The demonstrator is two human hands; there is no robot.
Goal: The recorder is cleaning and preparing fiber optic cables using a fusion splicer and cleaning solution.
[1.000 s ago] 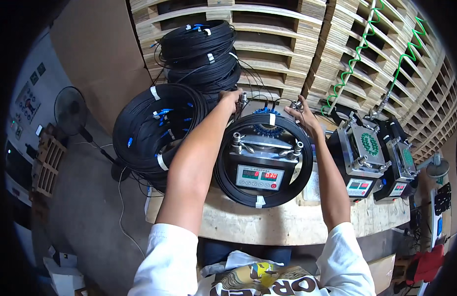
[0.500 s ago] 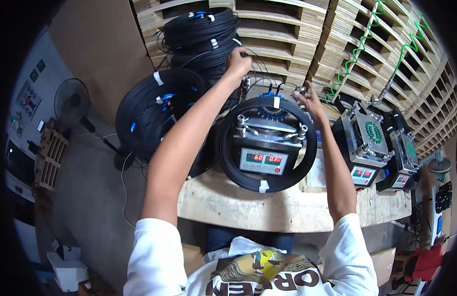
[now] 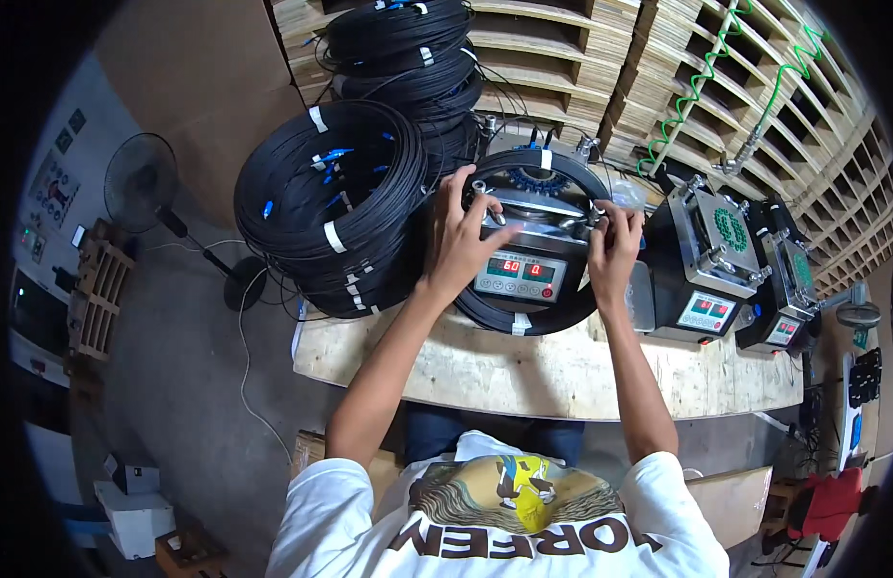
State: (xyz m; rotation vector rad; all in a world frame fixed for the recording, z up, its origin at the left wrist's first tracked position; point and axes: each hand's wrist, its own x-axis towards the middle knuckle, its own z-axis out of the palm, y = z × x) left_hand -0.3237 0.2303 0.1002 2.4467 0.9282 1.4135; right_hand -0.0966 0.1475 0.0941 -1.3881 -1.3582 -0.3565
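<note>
The person is leaning over a pale wooden table (image 3: 562,371) in the middle of the frame, both bare hands lying on the winding machine (image 3: 533,252) that is standing just above the table's centre. A black cable coil (image 3: 512,318) is sitting around this machine like a ring, banded with white tape at its lower edge.

The left hand (image 3: 461,241) is spreading flat over the machine's left side, fingers splayed and resting on the metal top plate; its grip is open, pressing rather than clasping. The right hand (image 3: 612,246) is lying on the machine's right side with its fingertips curling around a small metal knob (image 3: 597,214) at the top; its grip is closing on that knob. Below the hands, the machine's display panel (image 3: 520,276) is glowing with red and green digits.

To the left of centre, a stack of large black cable coils (image 3: 321,207) is sitting on the table, touching the machine's coil. More coils (image 3: 408,48) are piling up at the upper centre against wooden pallets (image 3: 600,58). To the right, two similar machines (image 3: 706,265) are standing side by side. A standing fan (image 3: 143,183) is showing at the left on the floor.
</note>
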